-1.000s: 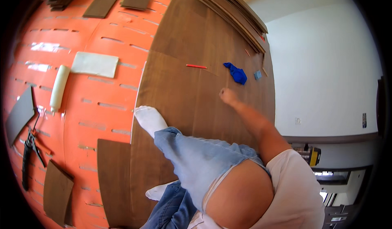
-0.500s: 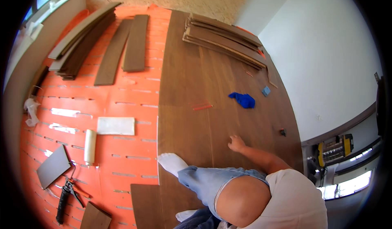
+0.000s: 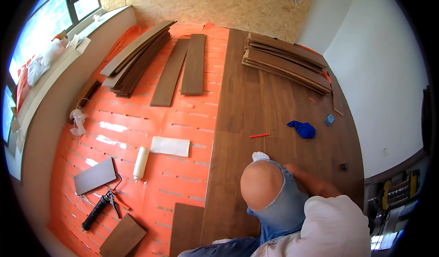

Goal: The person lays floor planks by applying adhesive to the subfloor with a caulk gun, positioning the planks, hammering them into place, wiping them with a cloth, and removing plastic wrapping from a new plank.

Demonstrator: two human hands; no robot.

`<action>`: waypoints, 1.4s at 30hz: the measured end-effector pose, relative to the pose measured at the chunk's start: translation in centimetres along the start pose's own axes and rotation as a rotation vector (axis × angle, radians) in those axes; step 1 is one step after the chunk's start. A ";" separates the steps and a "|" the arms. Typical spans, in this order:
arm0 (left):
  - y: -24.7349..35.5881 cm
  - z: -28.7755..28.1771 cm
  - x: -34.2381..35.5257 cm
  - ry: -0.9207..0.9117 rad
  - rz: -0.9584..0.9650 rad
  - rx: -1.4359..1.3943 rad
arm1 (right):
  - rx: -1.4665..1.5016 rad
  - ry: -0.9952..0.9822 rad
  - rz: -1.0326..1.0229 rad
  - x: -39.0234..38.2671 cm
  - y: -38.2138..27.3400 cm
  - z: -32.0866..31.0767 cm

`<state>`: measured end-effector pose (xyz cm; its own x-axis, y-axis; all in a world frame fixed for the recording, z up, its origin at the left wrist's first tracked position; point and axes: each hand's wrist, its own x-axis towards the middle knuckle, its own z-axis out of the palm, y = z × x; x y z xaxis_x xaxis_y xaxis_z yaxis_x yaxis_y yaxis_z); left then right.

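My right hand [image 3: 292, 170] is down by the laid brown wood floor [image 3: 238, 165], beside my raised bare knee. Jeans and knee hide most of it, so its fingers do not show. Ahead of the knee a red pencil [image 3: 259, 135] lies on the boards. Farther right sit a crumpled blue cloth [image 3: 302, 129] and a small light-blue block [image 3: 329, 119]. Nearer the wall is a small dark object [image 3: 344, 167] too small to name. My left hand is out of the picture.
Plank stacks lie far left [image 3: 137, 58] and far right [image 3: 288, 64]. On the orange slotted underlay [image 3: 183, 165] are loose planks [image 3: 193, 64], a caulking gun [image 3: 98, 210], a pale tube [image 3: 141, 163], a white slab [image 3: 170, 146] and a grey panel [image 3: 95, 176]. A white wall [image 3: 366, 87] bounds the right.
The view has tilted up and shifted left. My bent knee has come up with the foot drawn onto the boards, and my right hand, visible before on the floor, is now mostly behind the leg.
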<state>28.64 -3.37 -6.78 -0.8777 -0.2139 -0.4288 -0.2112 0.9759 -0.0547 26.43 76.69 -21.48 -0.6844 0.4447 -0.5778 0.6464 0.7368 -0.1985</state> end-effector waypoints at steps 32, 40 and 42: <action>76.2 -19.2 40.0 -0.075 0.656 -0.191 | 0.276 0.968 0.042 45.0 4.7 -30.5; 115.8 -18.1 55.6 0.169 1.126 -0.167 | 0.279 0.850 0.084 44.9 4.9 -32.2; 124.6 -19.6 59.1 0.344 1.119 -0.262 | 0.270 0.812 0.109 45.3 4.7 -32.4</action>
<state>-58.03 104.70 -21.23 -0.6913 0.7081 0.1443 0.6959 0.5985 0.3970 -12.44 116.82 -22.90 -0.5766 0.8081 0.1201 0.7100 0.5684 -0.4157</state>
